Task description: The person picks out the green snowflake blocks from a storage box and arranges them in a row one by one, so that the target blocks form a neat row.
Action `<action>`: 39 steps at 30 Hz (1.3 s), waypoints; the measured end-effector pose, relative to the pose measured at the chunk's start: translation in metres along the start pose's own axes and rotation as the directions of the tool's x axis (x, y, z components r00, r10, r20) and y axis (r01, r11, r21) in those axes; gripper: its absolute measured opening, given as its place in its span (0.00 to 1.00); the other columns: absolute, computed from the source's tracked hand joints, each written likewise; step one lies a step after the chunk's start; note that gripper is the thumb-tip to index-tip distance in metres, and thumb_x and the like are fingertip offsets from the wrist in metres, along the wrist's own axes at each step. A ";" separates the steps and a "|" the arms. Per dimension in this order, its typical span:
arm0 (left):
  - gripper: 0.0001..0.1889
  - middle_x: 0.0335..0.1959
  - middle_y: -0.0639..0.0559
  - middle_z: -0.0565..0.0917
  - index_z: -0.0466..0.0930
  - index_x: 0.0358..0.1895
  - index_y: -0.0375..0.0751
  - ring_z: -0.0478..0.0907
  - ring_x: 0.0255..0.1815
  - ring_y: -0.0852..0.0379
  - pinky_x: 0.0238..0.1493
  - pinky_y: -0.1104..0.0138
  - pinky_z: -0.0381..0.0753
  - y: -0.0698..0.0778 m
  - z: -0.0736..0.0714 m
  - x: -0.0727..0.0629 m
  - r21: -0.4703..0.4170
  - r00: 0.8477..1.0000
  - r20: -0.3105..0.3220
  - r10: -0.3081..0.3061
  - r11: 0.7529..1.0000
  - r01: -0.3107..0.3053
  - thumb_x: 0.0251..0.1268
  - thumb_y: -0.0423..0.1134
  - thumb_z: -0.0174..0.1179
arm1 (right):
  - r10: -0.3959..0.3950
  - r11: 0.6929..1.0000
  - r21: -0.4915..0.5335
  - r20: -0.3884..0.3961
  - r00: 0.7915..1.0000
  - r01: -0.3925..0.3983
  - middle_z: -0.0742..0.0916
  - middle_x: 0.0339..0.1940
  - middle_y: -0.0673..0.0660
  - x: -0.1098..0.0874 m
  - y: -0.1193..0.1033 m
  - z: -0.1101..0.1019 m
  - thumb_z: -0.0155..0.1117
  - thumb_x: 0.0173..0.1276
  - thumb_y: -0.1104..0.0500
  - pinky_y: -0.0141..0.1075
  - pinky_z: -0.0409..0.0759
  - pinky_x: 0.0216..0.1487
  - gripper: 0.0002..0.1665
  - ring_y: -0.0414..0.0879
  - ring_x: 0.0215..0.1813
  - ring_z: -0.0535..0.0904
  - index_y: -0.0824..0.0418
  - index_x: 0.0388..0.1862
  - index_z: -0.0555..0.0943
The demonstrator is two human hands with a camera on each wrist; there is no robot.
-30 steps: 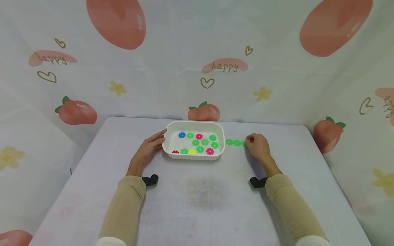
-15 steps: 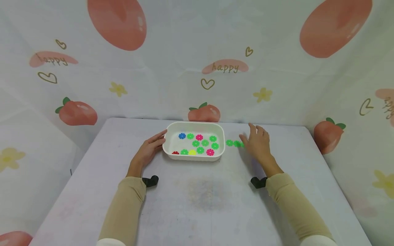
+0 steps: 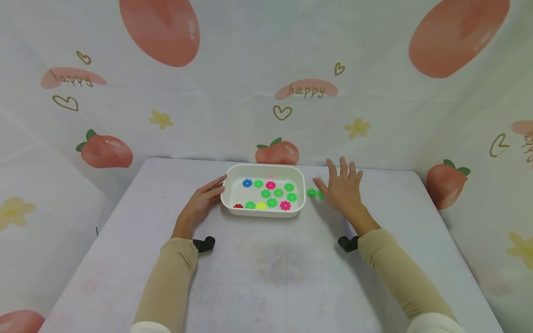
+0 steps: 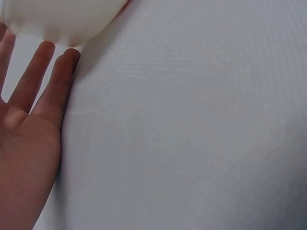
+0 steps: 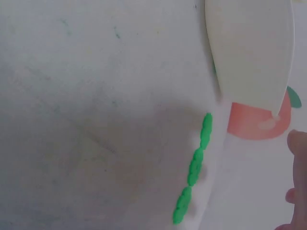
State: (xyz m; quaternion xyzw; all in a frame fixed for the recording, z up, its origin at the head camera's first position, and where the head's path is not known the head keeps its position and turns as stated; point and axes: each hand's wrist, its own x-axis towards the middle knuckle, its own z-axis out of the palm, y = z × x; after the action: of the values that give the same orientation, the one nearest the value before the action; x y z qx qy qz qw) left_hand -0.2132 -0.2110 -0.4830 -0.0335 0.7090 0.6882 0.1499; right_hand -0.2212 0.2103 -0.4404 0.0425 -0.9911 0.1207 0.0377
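Observation:
My left hand rests its fairly straight fingers against the left end of a white plastic tub. In the left wrist view, the fingertips touch the tub's outer wall. My right hand is raised with spread fingers and holds nothing. It hovers over a row of green flower-shaped discs to the right of the tub and hides part of the row. The right wrist view shows three green discs end to end on the table; some fingers show at its right edge.
Inside the tub lie several green discs, a blue disc, two pink discs, a yellow disc and a red disc. A printed curtain hangs behind the white table.
My right hand has let go of the rightmost green disc, spread its fingers, risen and shifted left towards the tub. The left hand has stayed at the tub's end.

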 end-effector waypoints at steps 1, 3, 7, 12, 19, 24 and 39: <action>0.27 0.79 0.54 0.67 0.69 0.76 0.57 0.68 0.76 0.56 0.73 0.70 0.72 0.000 0.000 0.000 -0.001 1.000 -0.001 -0.001 1.000 0.001 0.77 0.45 0.58 | -0.007 1.000 -0.005 0.006 1.000 0.007 0.49 0.83 0.73 0.001 -0.002 -0.001 0.46 0.76 0.30 0.76 0.36 0.77 0.49 0.77 0.82 0.39 0.57 0.83 0.50; 0.26 0.79 0.54 0.67 0.69 0.76 0.57 0.69 0.76 0.57 0.74 0.69 0.71 0.000 0.000 0.000 0.001 1.000 -0.004 -0.001 1.000 0.001 0.77 0.45 0.58 | -0.023 1.000 -0.010 0.015 1.000 0.023 0.48 0.84 0.71 0.002 -0.007 -0.001 0.46 0.76 0.30 0.76 0.34 0.77 0.49 0.76 0.83 0.38 0.56 0.84 0.50; 0.27 0.79 0.53 0.67 0.68 0.76 0.57 0.69 0.75 0.58 0.76 0.67 0.70 0.000 0.000 -0.001 0.010 1.000 -0.007 0.003 1.000 -0.003 0.77 0.45 0.57 | -0.048 0.999 -0.016 0.035 0.998 0.049 0.46 0.85 0.69 0.006 -0.016 -0.001 0.45 0.75 0.29 0.74 0.31 0.78 0.50 0.74 0.84 0.35 0.54 0.84 0.49; 0.27 0.80 0.52 0.66 0.67 0.77 0.58 0.68 0.75 0.58 0.78 0.64 0.68 -0.001 0.000 -0.001 0.018 1.000 -0.005 0.004 1.000 -0.004 0.77 0.46 0.57 | -0.080 0.996 -0.038 0.042 0.996 0.081 0.44 0.86 0.67 0.008 -0.030 -0.003 0.44 0.75 0.28 0.74 0.31 0.79 0.50 0.72 0.84 0.33 0.53 0.85 0.48; 0.28 0.80 0.53 0.66 0.67 0.77 0.58 0.70 0.74 0.60 0.77 0.65 0.69 -0.003 -0.003 0.001 0.022 1.000 -0.007 0.004 1.000 -0.004 0.77 0.47 0.57 | -0.132 0.990 -0.047 0.065 0.989 0.135 0.43 0.86 0.65 0.012 -0.052 -0.004 0.44 0.75 0.28 0.72 0.30 0.79 0.51 0.70 0.85 0.32 0.50 0.86 0.46; 0.27 0.79 0.55 0.67 0.68 0.76 0.58 0.70 0.72 0.62 0.75 0.68 0.71 -0.005 -0.003 0.001 0.020 1.000 -0.008 -0.002 1.000 0.002 0.77 0.46 0.58 | -0.164 0.984 -0.058 0.094 0.982 0.170 0.42 0.87 0.63 0.015 -0.064 -0.002 0.43 0.74 0.26 0.71 0.29 0.80 0.52 0.69 0.85 0.31 0.51 0.86 0.46; 0.27 0.80 0.52 0.65 0.66 0.77 0.57 0.66 0.78 0.53 0.76 0.66 0.69 -0.001 0.001 0.000 0.016 1.000 0.015 0.012 1.000 -0.012 0.78 0.46 0.56 | -0.256 0.964 -0.039 0.139 0.957 0.264 0.43 0.87 0.60 0.024 -0.095 0.006 0.46 0.73 0.26 0.69 0.32 0.82 0.52 0.64 0.86 0.33 0.50 0.86 0.47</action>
State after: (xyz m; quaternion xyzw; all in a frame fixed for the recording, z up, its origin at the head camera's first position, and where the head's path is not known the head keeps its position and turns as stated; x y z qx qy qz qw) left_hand -0.2128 -0.2103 -0.4840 -0.0230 0.7135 0.6838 0.1511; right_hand -0.2361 0.1150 -0.4215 0.1794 -0.9802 0.0831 -0.0114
